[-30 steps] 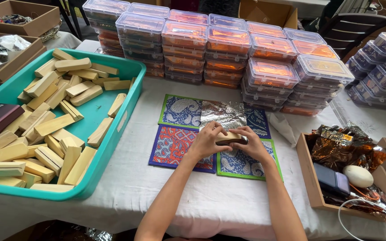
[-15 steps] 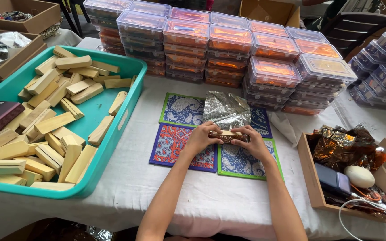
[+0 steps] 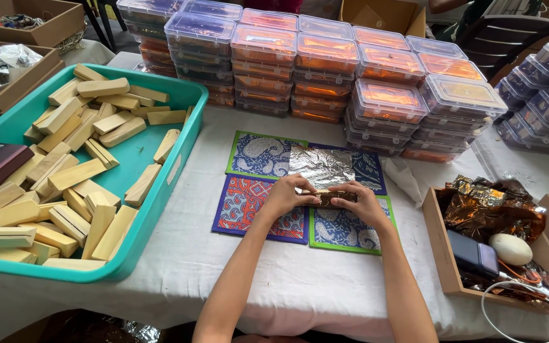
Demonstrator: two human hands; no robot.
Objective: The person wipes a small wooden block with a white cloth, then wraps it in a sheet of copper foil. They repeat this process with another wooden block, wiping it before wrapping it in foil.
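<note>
Both of my hands hold a small bar (image 3: 332,197) partly wrapped in foil, over the patterned mats (image 3: 257,155) at the table's middle. My left hand (image 3: 285,195) grips its left end and my right hand (image 3: 362,202) grips its right end. A crinkled silver foil sheet (image 3: 321,166) lies just beyond the bar, its near edge under my fingers. The bar's middle shows dark and shiny between my thumbs.
A teal tray (image 3: 179,168) of several pale wooden blocks (image 3: 75,174) sits at the left. Stacks of lidded plastic boxes (image 3: 325,70) line the back and right. A cardboard tray (image 3: 443,254) with brown foil, a dark box and a white egg-shaped thing stands at the right.
My hands have drawn slightly toward me with the bar. The foil sheet has flattened out beyond it.
</note>
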